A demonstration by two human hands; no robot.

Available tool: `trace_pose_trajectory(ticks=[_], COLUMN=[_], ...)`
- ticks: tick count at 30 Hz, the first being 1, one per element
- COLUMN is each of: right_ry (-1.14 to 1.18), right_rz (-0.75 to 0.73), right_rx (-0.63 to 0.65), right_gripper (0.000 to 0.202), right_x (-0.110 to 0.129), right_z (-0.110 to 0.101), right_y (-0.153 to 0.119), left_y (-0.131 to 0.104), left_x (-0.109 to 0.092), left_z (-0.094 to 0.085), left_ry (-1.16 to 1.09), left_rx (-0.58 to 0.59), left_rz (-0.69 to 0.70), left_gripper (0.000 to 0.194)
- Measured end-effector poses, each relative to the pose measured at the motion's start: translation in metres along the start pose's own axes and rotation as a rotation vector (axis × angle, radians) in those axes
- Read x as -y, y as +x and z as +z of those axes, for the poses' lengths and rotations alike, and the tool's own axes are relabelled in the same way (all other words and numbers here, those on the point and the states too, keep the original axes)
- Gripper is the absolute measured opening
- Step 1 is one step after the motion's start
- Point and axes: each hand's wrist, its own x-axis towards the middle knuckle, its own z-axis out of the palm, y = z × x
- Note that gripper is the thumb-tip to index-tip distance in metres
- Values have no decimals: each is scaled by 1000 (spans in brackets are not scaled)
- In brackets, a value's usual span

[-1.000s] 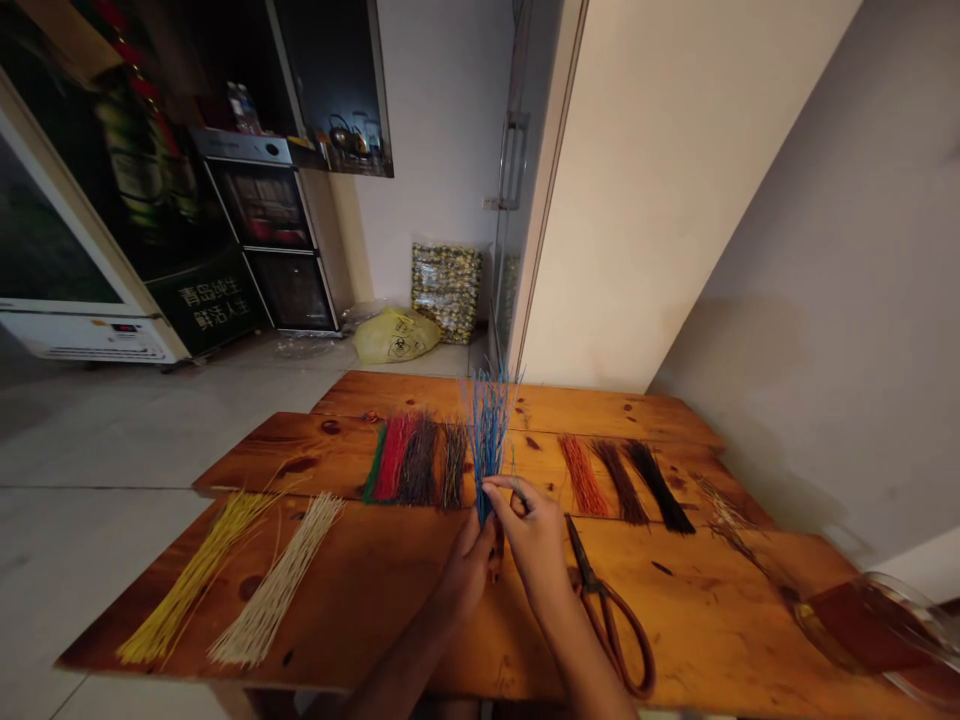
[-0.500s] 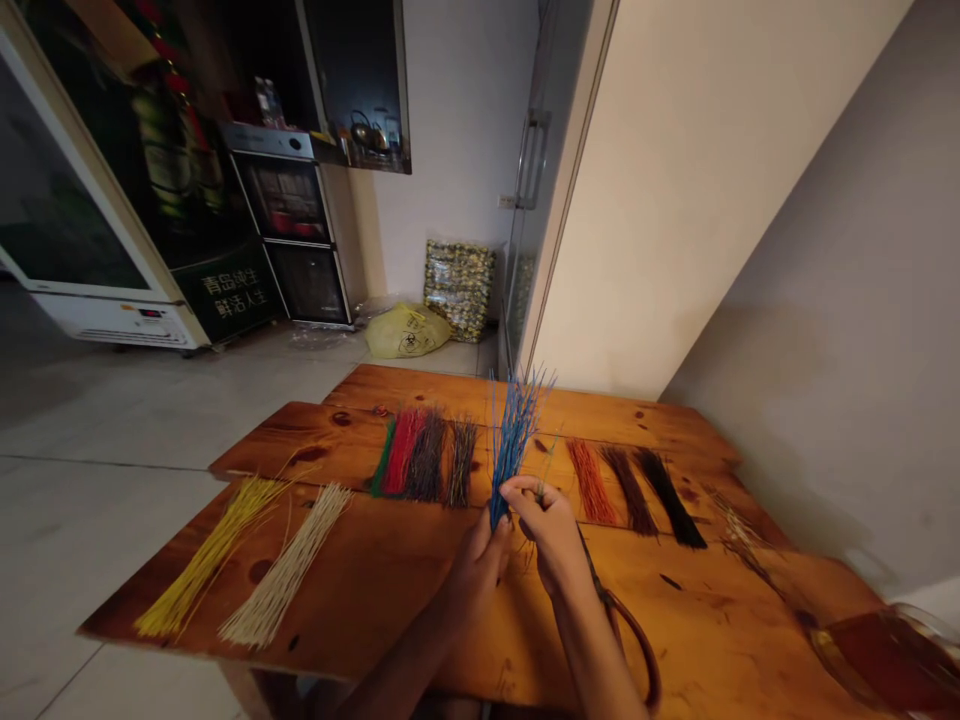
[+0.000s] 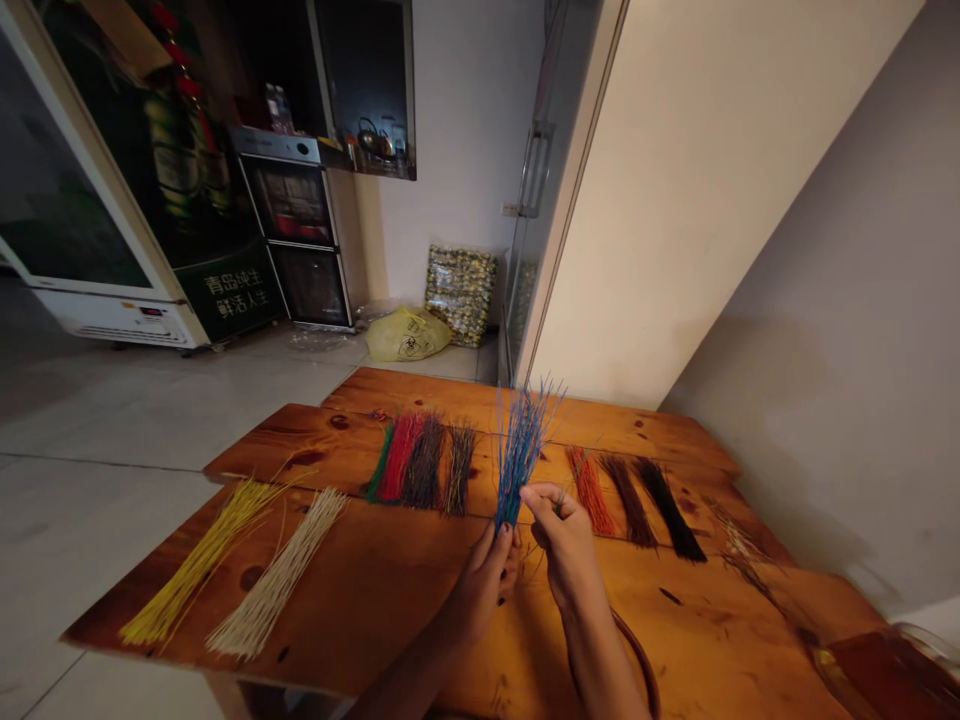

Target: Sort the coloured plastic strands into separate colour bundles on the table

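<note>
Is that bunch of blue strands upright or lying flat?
Roughly upright: the left hand grips the blue strands low down, and their loose tips point up and fan apart.

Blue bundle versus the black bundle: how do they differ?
The blue bundle is held upright, while the black bundle lies on the table. The blue bundle's upper ends fan out loosely; the black bundle looks tightly packed. Both are bunches of thin strands.

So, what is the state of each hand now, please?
Left hand: closed, holding the blue strands.
Right hand: curled near them; what it holds, if anything, cannot be told.
</note>
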Motion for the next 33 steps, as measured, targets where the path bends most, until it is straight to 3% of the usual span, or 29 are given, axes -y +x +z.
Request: trace_pose_trajectory(ticks=[9, 16, 20, 27, 33], right_ry=[-72, -149, -238, -615, -641], right_rz=[-38, -32, -138, -347, -347], right_rx=[-25, 19, -14, -173, -181], right_gripper=[27, 25, 25, 24, 24], right_x=[-2, -2, -2, -2, 3], right_z=[1, 7, 6, 7, 14], right_y=[-4, -8, -6, -15, -20], left_y=[-1, -2, 1, -2, -7], left_x=[5, 4, 7, 10, 3], left_z=[4, 8, 8, 4, 7], left_ry=[50, 38, 1, 27, 68], left_rx=[-38, -60, -79, -112, -107], left_rz=[107, 65, 15, 32, 52], left_gripper=[58, 60, 64, 61, 67])
